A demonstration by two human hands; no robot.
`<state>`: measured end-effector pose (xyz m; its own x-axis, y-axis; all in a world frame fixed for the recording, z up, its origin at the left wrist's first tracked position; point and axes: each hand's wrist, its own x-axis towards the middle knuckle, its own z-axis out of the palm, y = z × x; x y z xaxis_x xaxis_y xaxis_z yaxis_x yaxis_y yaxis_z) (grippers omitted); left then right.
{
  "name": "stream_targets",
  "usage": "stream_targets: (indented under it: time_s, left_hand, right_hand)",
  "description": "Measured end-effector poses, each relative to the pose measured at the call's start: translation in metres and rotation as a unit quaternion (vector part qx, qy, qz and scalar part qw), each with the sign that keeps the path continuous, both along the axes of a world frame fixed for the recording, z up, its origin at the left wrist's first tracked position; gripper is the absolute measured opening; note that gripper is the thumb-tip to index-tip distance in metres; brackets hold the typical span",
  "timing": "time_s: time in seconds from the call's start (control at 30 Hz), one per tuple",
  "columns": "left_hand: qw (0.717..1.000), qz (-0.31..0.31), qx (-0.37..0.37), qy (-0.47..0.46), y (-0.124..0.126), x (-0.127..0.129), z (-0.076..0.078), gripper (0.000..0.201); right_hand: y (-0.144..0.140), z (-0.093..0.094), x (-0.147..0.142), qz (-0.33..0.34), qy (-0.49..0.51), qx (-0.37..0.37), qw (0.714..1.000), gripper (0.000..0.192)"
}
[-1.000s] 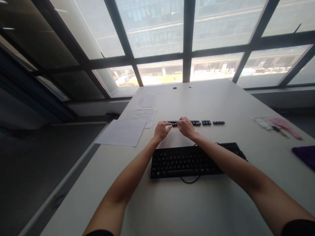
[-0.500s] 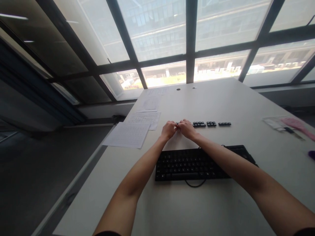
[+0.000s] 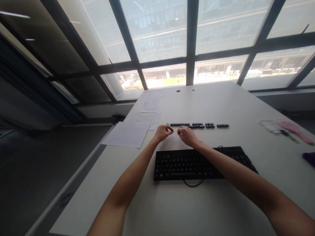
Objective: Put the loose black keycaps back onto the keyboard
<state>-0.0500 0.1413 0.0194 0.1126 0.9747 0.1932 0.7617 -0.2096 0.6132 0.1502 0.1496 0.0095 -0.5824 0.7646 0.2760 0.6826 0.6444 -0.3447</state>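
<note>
My left hand [image 3: 162,132] and right hand [image 3: 187,135] hover with fingertips curled together; whether either pinches a keycap, I cannot tell. Just beyond them the keycap row [image 3: 199,125] lies lined up; the keyboard [image 3: 201,163] sits below my wrists.

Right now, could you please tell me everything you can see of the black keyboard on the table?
The black keyboard is a full-size, wired board that looks like matte plastic, with dark keys whose legends are too small to read. It lies flat on the white table, long side across the view. A thin black cable loops out from under its near edge. The right forearm passes above its right half; whether it rests on the keys cannot be told. Neither hand touches it. A row of loose keycaps lies beyond it.
</note>
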Motion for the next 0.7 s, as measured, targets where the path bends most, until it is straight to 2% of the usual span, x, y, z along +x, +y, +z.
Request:
stream_targets:
  time_s: [0.13, 0.23, 0.3, 0.4, 0.7]
  left_hand:
    - [0.998, 0.003, -0.001, -0.061, -0.063, -0.003, 0.004, 0.01]
    - [0.985, -0.007, -0.022, -0.172, -0.111, 0.002, -0.001, 0.009]
    - [0.982, 0.0, -0.023, -0.188, -0.133, 0.008, -0.004, 0.009]
    - [0.987, 0.0, -0.006, -0.158, -0.148, 0.014, -0.005, 0.009]
    - [0.992, -0.041, 0.032, -0.116, -0.154, 0.013, -0.008, 0.014]
  right_hand:
    - [-0.042, 0.005, 0.01, 0.047, 0.131, -0.051, 0.989, 0.01]
    - [-0.075, 0.0, 0.017, 0.099, 0.208, -0.103, 0.968, 0.013]
    - [-0.092, -0.006, 0.02, 0.117, 0.231, -0.124, 0.958, 0.013]
    - [-0.104, -0.013, 0.021, 0.137, 0.251, -0.131, 0.949, 0.014]
    - [-0.107, -0.02, 0.024, 0.166, 0.255, -0.115, 0.946, 0.014]
